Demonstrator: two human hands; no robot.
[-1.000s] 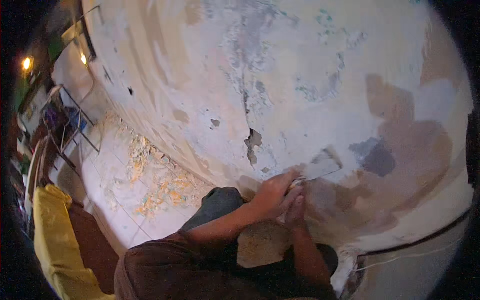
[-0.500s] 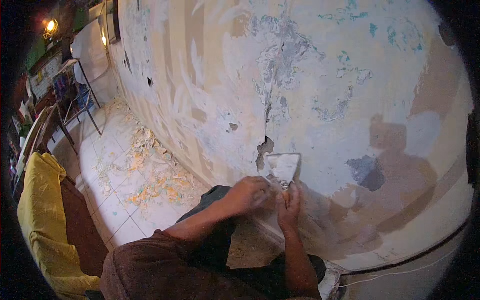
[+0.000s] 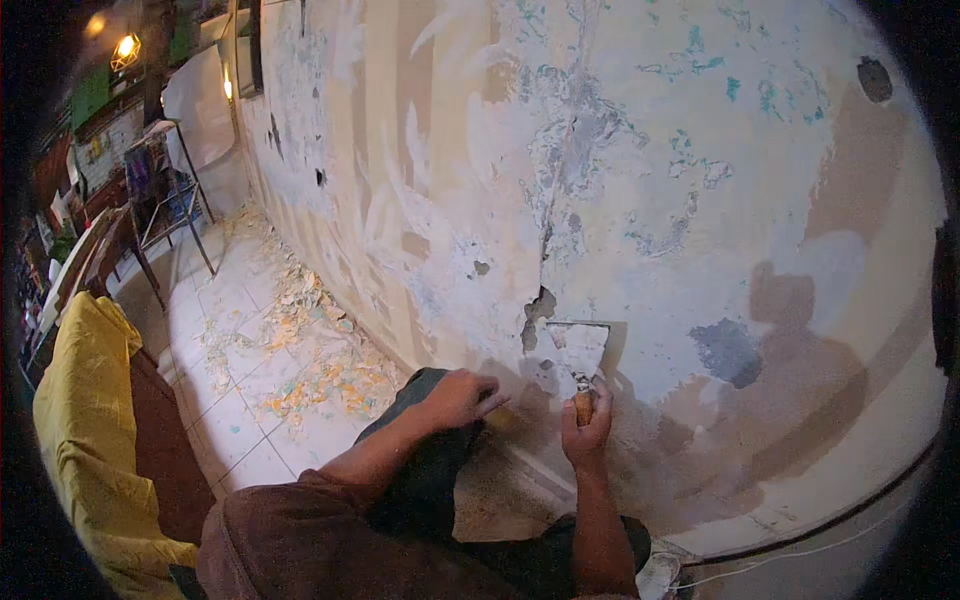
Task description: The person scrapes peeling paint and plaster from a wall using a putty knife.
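My right hand is wrapped around the wooden handle of a putty knife. Its wide blade, coated with whitish material, points up at the patchy wall, close to a dark crack in the plaster. Whether the blade's edge touches the wall, I cannot tell. To the left, my left hand hovers above my bent knee with nothing visible in it; its fingers are partly bent and apart.
Peeled paint flakes litter the tiled floor along the wall's foot. A yellow cloth drapes over furniture at left, with a metal-legged stand beyond. A white cable runs at lower right.
My left hand has drawn away from the putty knife to the left. My right hand, still holding the knife, sits a little lower and further right as the view shifts slightly.
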